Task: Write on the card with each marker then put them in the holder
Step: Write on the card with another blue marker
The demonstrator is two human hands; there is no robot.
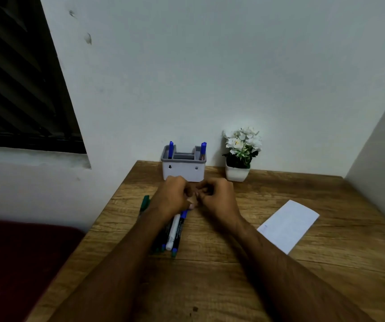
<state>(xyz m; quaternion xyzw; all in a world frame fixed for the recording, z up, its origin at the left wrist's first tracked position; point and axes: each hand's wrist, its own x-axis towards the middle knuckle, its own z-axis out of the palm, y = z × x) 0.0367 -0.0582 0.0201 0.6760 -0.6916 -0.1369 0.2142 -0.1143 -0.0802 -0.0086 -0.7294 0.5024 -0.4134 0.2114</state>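
Both hands meet over the middle of the wooden bench (221, 270), just in front of the holder (183, 168). The left hand (171, 196) has its fingers curled in tight, and the right hand (218, 197) curls the same way, knuckles up, the two touching at the fingertips. Something small sits between them, but what they pinch I cannot tell; the grip is hidden behind the knuckles.

Under the left wrist lies a bundle of markers (174, 231) flat on the bench, one white barrel among dark ones, blue and green caps toward the near end. A green marker (145, 202) pokes out to the left of the hand, close to the bench's left edge.

The holder stands at the far edge, right against the wall (210, 66), with one blue marker (170, 149) upright in its left compartment and a second blue marker (203, 151) upright in its right. The middle slots show nothing sticking up.

The card (288, 225) lies flat to the right, well apart from the hands, angled across the boards, a faint mark at its near left corner, too small to read. Print on the white barrel is blurred too.

A flower pot (237, 173) sits just beside the holder on the right. Bare wood stretches between card and hands, and across the whole near side. A side wall (382, 147) closes the right.
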